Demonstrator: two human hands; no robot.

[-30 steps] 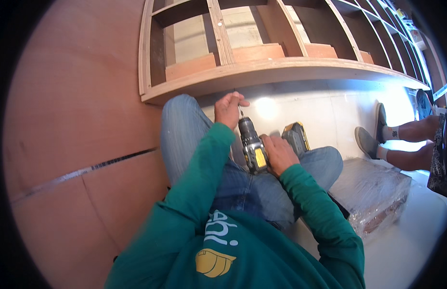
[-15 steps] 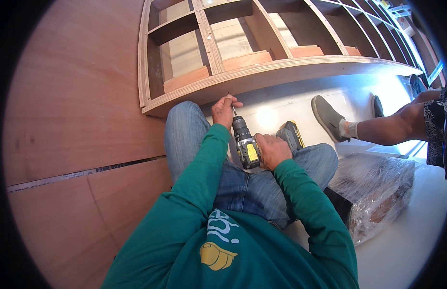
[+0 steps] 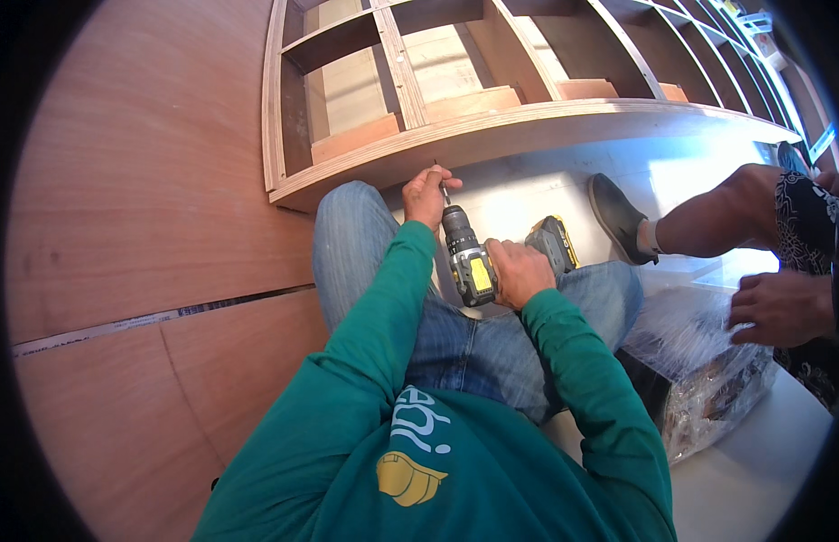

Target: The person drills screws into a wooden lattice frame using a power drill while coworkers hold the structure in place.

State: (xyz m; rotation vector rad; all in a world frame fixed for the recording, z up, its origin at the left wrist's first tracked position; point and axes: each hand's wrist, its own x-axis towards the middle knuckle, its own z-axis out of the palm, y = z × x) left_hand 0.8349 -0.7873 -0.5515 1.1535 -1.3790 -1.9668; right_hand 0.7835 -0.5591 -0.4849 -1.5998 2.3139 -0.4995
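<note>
I sit on the floor in a green long-sleeved shirt and blue jeans. My right hand [image 3: 520, 269] grips the handle of a black and yellow cordless drill [image 3: 469, 257], which points up at the front edge of a plywood shelf unit [image 3: 528, 126]. My left hand [image 3: 426, 194] is pinched around the drill bit at its tip, just under that edge. The tip itself is hidden by my fingers. The drill's battery pack [image 3: 553, 242] sticks out past my right hand.
A plywood wall panel [image 3: 148, 226] with a horizontal seam fills the left. Another person's leg and shoe [image 3: 618, 215] and hand [image 3: 781, 307] come in from the right, over a plastic-wrapped bundle [image 3: 708, 370] on the white floor.
The view has tilted up along the shelf unit. The other person's leg has swung in closer and a hand of theirs now rests by the wrapped bundle. My hands stay on the drill.
</note>
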